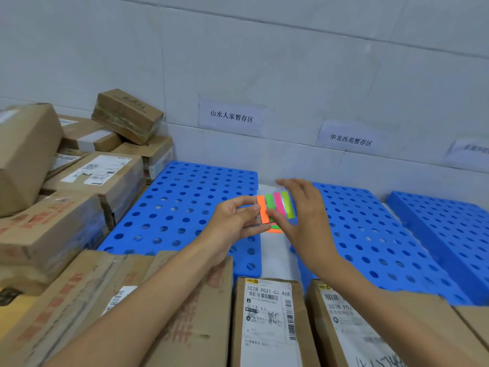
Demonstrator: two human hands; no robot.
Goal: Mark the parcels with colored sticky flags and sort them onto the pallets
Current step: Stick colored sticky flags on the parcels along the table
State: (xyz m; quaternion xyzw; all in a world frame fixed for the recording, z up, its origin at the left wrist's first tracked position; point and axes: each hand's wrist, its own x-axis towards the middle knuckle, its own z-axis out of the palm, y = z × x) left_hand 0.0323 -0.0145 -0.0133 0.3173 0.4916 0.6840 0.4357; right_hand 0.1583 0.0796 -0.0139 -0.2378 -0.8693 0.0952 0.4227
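We hold the card of sticky flags (275, 205) up over the gap between the left pallet (180, 207) and the middle pallet (370, 234), close to our eyes so we can pick a colour. Our left hand (232, 221) pinches the card by its left edge beside the orange flag (262, 211), which leaves the strips free. Our right hand (309, 221) is spread, its thumb tip resting on the flags' lower ends, probably to peel one; we cannot tell whether any has lifted. The labelled parcel (270, 321) and its neighbour (344, 327) lie just below, unflagged and within reach. Wall signs (231, 116) above the pallets seem to name each sorting area.
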